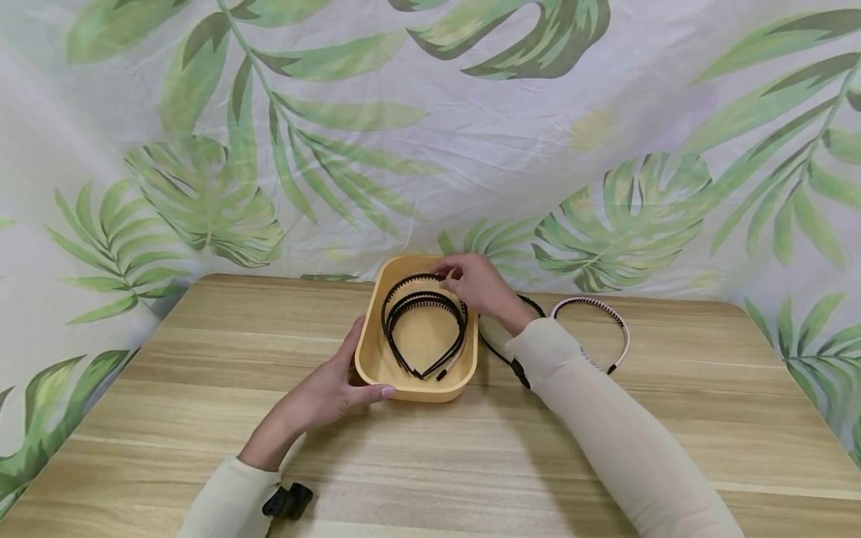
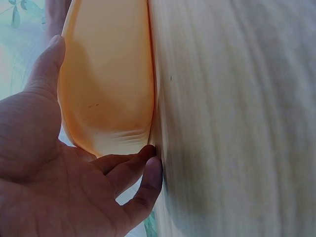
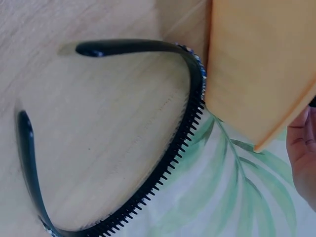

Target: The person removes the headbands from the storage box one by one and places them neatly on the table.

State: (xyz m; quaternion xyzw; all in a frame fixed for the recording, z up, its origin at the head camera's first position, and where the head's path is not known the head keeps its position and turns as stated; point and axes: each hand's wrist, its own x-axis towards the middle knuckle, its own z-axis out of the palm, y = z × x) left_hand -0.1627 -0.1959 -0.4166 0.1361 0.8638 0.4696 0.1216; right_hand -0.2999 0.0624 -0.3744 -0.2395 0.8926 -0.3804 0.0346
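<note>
A yellow plastic bin (image 1: 366, 366) stands near the table's far edge. Inside it lie several black toothed headbands (image 1: 460, 345), nested and partly overlapping. My left hand (image 1: 329, 388) holds the bin's near left corner, thumb at the front rim and fingers along the side wall; the left wrist view shows the fingertips low against the bin, by the tabletop. Over the far right rim, my right hand (image 1: 474, 284) pinches the upper part of the outer black headband (image 1: 410, 279). Its fingertips partly hide that spot. Only part of this hand (image 3: 303, 153) appears in the right wrist view.
Right of the bin, a black headband (image 3: 190, 98) with sparkly trim lies on the wooden table (image 1: 222, 359), partly under the right forearm in the head view. A pale pink headband (image 1: 625, 332) with black teeth lies beyond it. A leaf-print cloth (image 1: 471, 149) hangs behind.
</note>
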